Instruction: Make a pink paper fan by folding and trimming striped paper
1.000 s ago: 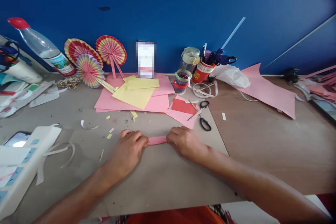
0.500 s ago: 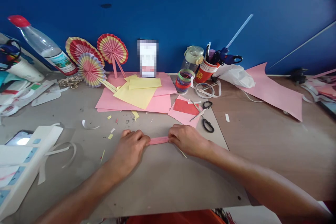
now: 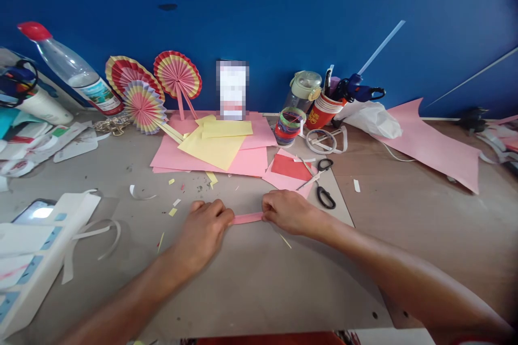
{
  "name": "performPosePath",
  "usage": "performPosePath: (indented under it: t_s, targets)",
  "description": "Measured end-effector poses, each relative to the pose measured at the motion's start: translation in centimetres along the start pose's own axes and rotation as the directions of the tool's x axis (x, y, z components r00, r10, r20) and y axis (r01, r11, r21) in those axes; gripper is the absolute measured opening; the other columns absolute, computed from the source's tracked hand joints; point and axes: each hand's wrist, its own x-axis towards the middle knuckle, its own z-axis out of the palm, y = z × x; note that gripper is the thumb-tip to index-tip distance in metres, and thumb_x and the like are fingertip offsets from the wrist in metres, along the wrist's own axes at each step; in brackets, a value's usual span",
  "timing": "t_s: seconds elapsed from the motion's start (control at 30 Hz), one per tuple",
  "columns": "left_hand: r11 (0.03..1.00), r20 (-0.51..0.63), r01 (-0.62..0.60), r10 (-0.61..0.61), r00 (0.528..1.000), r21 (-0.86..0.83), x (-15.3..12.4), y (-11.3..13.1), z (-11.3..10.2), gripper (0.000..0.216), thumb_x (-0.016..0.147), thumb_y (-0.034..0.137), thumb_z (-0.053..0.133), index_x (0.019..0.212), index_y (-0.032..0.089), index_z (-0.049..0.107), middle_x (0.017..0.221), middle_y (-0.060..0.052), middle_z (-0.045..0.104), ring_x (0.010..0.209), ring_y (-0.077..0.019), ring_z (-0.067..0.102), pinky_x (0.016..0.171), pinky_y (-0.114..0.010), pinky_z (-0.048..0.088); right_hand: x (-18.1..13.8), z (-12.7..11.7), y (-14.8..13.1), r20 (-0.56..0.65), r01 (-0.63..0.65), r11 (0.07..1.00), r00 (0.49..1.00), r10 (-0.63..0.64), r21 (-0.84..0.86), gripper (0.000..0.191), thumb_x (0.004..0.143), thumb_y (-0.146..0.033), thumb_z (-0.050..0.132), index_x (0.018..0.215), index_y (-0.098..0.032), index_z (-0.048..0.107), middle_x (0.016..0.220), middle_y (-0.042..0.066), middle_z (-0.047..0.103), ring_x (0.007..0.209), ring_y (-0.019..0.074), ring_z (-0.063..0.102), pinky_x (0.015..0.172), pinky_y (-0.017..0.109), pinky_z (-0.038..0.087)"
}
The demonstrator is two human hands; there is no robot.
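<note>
A narrow folded strip of pink paper lies low over the table between my two hands. My left hand is closed on its left end, thumb and fingers pinching it. At the right end, my right hand pinches the strip, with its fingers curled in. The fingertips hide both ends of the paper. Just beyond my right hand lie black-handled scissors, partly on a red paper piece. Farther back, yellow paper rests on pink sheets.
Finished paper fans lean by the blue wall beside a bottle. A phone stands upright at the back. Red paper cups hold tools. A white box sits at left, and paper scraps are scattered around.
The view has shifted slightly, so everything sits a little farther right. Both hands keep their grip on the pink strip, whose visible face looks narrower and smoother now.
</note>
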Motion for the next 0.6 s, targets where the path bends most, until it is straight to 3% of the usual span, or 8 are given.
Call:
performPosePath:
  t_s: [0.27,0.6]
  targets:
    - [0.995,-0.065,-0.006,0.012,0.998,0.099,0.0,0.3,0.3,0.027,0.092,0.010,0.039,0.072,0.020,0.055,0.071,0.001,0.053,0.064,-0.0134,0.047,0.074,-0.033,0.032,0.3,-1.3,-1.0,0.075,-0.002,0.980,0.997,0.017,-0.198,0.013,0.083,-0.031,0.063,0.079,-0.019,0.063,0.085,0.003,0.068,0.078,0.0171,0.061,0.054,0.024,0.029]
    - [0.996,0.005,0.085,-0.085,0.996,-0.017,0.2,-0.1,0.9,0.018,0.090,0.010,0.042,0.080,0.019,0.055,0.080,0.000,0.055,0.067,-0.0153,0.051,0.078,-0.035,0.033,1.4,-2.3,-1.4,0.226,0.064,0.918,0.974,0.029,-0.392,0.025,0.084,-0.042,0.060,0.084,-0.019,0.069,0.080,0.007,0.070,0.076,0.0235,0.065,0.055,0.026,0.034]
